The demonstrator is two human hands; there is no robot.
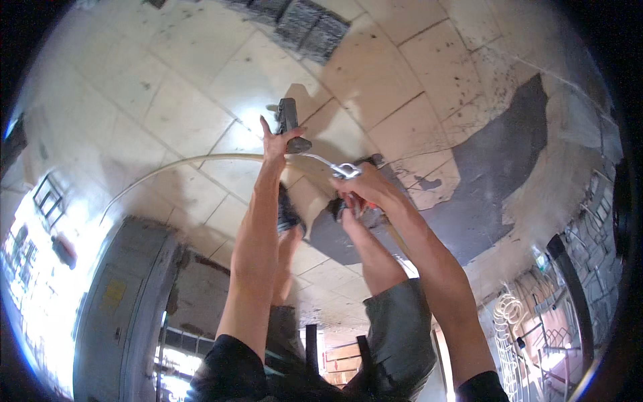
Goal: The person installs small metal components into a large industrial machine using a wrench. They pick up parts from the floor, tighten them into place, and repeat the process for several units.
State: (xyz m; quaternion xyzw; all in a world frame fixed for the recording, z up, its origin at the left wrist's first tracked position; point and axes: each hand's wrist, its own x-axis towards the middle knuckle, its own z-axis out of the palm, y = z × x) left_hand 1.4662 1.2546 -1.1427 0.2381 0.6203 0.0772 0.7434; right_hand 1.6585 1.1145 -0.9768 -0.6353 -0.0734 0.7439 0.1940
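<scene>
My left hand (274, 142) is at the near end of a dark grey elongated block (287, 115), with the thumb across one side and a finger stretched along the other. It appears to grip the block above the tiled floor. My right hand (367, 187) is closed around a silver tool (346, 171) with a looped metal front; its body is mostly hidden by my fingers. A thin pale curved tube (315, 157) reaches from the tool toward my left wrist. Something red shows beneath my right hand.
A pale hose (181, 162) arcs across the floor to the left. Dark grey patches (499, 167) cover floor tiles at right. A grey cabinet (120, 301) stands at lower left. Textured dark slabs (309, 28) lie far ahead. Coiled white tubing (508, 315) and metal racks are at lower right.
</scene>
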